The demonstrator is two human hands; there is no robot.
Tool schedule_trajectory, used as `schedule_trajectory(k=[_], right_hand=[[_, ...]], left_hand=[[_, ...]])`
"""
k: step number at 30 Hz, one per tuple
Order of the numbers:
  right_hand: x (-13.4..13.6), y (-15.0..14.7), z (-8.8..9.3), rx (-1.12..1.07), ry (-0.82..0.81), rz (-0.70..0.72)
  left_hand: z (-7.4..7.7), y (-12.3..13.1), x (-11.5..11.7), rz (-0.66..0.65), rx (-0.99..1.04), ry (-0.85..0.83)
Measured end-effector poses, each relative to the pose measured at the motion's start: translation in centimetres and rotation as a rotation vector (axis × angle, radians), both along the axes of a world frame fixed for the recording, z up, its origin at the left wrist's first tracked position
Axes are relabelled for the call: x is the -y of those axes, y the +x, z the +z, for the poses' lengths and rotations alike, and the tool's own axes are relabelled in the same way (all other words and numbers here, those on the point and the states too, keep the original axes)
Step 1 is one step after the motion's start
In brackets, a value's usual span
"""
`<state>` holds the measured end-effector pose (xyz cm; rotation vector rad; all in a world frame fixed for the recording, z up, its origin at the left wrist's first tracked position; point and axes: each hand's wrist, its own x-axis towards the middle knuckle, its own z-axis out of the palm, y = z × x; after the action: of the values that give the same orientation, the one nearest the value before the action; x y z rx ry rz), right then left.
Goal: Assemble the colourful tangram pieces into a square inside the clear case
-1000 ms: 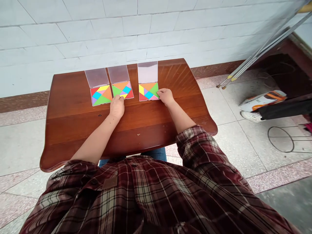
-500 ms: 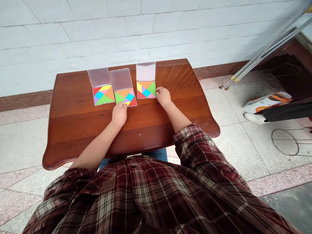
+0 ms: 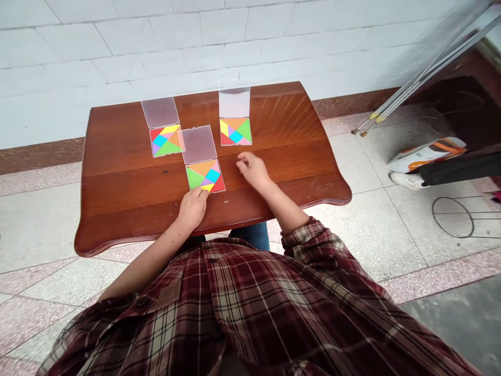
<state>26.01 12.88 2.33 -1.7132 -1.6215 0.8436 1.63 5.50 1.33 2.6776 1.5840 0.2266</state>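
Note:
Three clear-lidded tangram cases lie opened flat, each with colourful pieces fitted into a square. My left hand (image 3: 193, 207) grips the front edge of the middle tangram case (image 3: 206, 176), its fingertips covering part of the yellow piece. That case lies closer to me than the others, and its lid (image 3: 199, 145) overlaps the corner of the left tangram case (image 3: 166, 140). Off to the right, my right hand (image 3: 252, 169) is over the table with bent fingers slightly apart and nothing visible in them. It is in front of the right tangram case (image 3: 236, 131), not touching it.
The brown wooden table (image 3: 121, 188) stands against a white tiled wall (image 3: 176, 42). On the right are metal crutches (image 3: 407, 86), a white and orange bag (image 3: 428, 153), another person's shoe (image 3: 407, 180) and a wire hoop (image 3: 453, 216) on the floor.
The middle case has slid toward me with my left hand on it. My right hand has left the right case's edge and come nearer and to the left.

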Motion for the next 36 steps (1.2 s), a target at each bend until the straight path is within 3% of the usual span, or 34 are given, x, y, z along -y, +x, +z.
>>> schedule_trajectory(k=[4,9,11,14,17,25,36], right_hand=[[4.7,-3.5,-0.7,0.033,0.002,0.212],[7.2,-4.9,-1.0,0.143,0.045,0.243],[7.7,-4.9,-1.1,0.141,0.046,0.229],[8.6,-5.0,-1.4,0.132,0.078,0.200],[9.4,-5.4,-1.6,0.178,0.116,0.184],[10.3,-6.0,-2.4,0.255,0.213,0.224],[10.5,-5.9,-2.9,0.259,0.272,0.244]], left_hand=[[0.2,-0.2,2.1,-0.047,0.027,-0.033],[0.4,-1.1,4.2,-0.119,0.198,-0.096],[0.2,-2.1,4.2,-0.067,0.330,-0.053],[-0.3,-3.7,3.2,0.130,0.481,0.051],[-0.9,-4.4,1.9,0.242,0.465,0.058],[-2.0,-2.8,1.7,0.216,0.408,0.036],[-2.1,-3.2,1.8,0.199,0.411,0.012]])
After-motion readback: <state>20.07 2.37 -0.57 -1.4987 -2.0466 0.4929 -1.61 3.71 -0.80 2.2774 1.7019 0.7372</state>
